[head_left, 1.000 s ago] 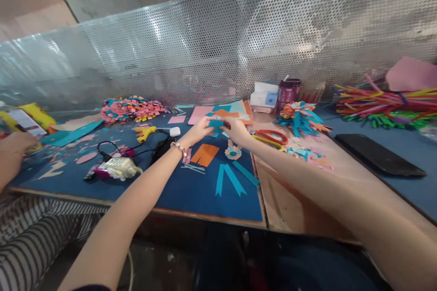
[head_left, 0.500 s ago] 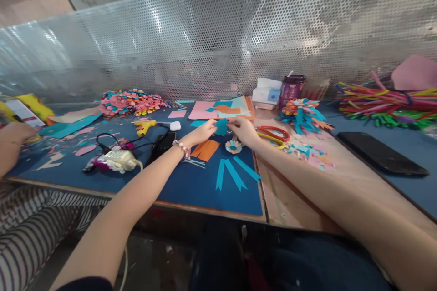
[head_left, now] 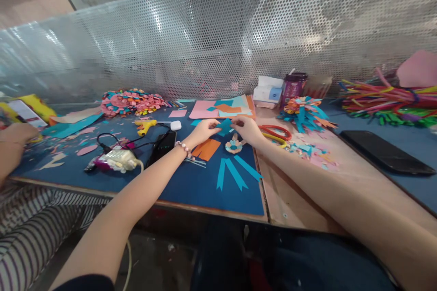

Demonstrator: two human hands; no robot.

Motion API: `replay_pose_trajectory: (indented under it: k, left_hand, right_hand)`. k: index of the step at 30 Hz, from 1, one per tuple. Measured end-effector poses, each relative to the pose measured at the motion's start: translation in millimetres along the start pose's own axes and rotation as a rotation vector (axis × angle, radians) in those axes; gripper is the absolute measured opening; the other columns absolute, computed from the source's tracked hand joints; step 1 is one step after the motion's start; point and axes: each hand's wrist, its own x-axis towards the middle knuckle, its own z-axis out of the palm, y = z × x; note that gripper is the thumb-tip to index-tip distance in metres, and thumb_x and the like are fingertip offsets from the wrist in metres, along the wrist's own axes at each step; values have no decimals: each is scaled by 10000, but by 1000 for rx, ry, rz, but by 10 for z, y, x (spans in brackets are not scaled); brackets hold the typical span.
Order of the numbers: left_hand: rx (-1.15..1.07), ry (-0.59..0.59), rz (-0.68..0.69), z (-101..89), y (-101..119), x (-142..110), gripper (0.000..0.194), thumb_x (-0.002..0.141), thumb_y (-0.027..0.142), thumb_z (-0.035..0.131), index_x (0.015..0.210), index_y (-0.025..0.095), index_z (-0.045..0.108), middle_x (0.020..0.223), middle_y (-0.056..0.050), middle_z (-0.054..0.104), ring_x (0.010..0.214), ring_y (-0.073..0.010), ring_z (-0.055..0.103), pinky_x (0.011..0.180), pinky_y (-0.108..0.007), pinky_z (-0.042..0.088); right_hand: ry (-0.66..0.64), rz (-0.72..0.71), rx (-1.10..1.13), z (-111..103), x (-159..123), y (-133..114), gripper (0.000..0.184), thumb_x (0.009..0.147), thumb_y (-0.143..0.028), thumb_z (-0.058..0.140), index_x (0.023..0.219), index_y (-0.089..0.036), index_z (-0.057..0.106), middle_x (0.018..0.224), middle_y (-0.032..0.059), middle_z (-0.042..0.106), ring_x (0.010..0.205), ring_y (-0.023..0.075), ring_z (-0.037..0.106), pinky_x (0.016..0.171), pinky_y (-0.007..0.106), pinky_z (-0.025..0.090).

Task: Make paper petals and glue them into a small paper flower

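Observation:
Between my two hands is a small piece of teal paper (head_left: 224, 127). My left hand (head_left: 205, 130) pinches its left side, and my right hand (head_left: 246, 129) pinches its right side. Just below the right hand lies a layered paper flower (head_left: 233, 145) in peach and blue. Three blue paper strips (head_left: 232, 174) with notched ends fan out nearer to me. Orange paper strips (head_left: 206, 149) lie beside my left wrist, with thin pale strips (head_left: 196, 162) close by. Behind my hands rests a stack of pink, orange and blue paper (head_left: 201, 110).
Red-handled scissors (head_left: 278, 132) and paper scraps (head_left: 316, 152) lie right of my right hand. A black phone (head_left: 385, 152) sits farther right. Left are a yellow glue gun (head_left: 145, 126), a power strip (head_left: 119, 160) with cables, and another person's hand (head_left: 17, 138). A perforated metal panel (head_left: 205, 45) stands behind.
The teal paper looks slightly tilted between my hands compared with before. The view has shifted a little. The strips and the flower stay on the table.

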Motion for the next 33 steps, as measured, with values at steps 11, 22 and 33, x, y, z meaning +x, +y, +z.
replay_pose_trajectory:
  k: [11,22,33]
  left_hand:
    - [-233,98,-76,74,-36,47,272,720,120,649,988,107,605,936,-100,691,887,-182,657,866,-358,497]
    - [-134,73,-69,67,-19,10,342,795,244,628,1112,122,596,1018,-126,674,909,-194,642,789,-337,521]
    - [-119,40,-56,63,-1,10,282,811,224,591,1067,114,630,996,-128,694,909,-199,649,784,-331,516]
  right_hand:
    - [52,-30,20,24,0,12,130,782,-164,582,872,-153,675,834,49,699,791,177,633,773,317,491]
    - [35,-155,-143,-10,-61,-79,204,828,-131,534,938,-163,703,894,60,679,801,165,604,803,309,475]
    - [35,-199,-190,17,-67,-69,208,823,-134,544,964,-150,696,892,72,630,760,167,593,749,293,477]
